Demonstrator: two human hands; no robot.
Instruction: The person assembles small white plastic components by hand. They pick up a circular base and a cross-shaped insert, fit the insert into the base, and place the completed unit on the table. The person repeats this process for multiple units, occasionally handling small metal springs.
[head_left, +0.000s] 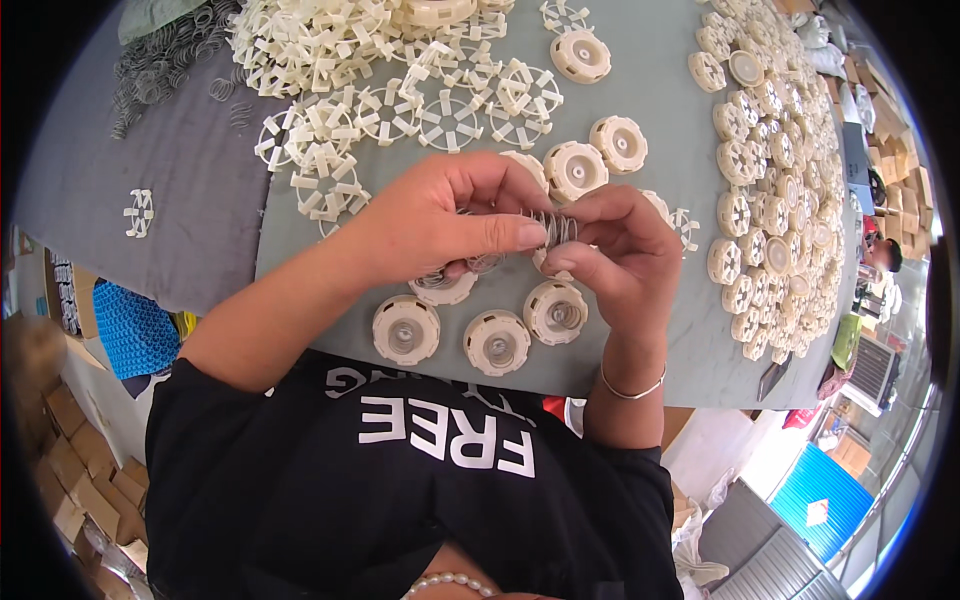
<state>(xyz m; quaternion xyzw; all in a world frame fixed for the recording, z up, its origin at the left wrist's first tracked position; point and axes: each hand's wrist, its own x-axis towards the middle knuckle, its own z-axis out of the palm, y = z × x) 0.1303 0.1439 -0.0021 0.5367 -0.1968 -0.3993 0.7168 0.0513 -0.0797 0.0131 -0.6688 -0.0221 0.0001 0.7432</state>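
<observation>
A metal coil spring [550, 228] is stretched between the fingertips of my two hands, above the near part of the table. My left hand [440, 215] pinches its left end with thumb and fingers, and more springs [487, 262] lie tucked beneath in the curled fingers. On the other end, my right hand [628, 250] closes thumb and forefinger. Below them, several cream round caps stand in an arc, including a left cap [406, 332], a middle cap [497, 342] and a right cap [555, 311], each with a spring inside. Other caps are partly hidden behind my hands.
Beyond my hands lie round caps [575, 171] and a heap of cream spoked rings [320, 50]. Grey springs [170, 65] pile up at the far left. Many assembled-looking round pieces [775, 200] cover the table's right side. One spoked ring [140, 213] sits alone on the left.
</observation>
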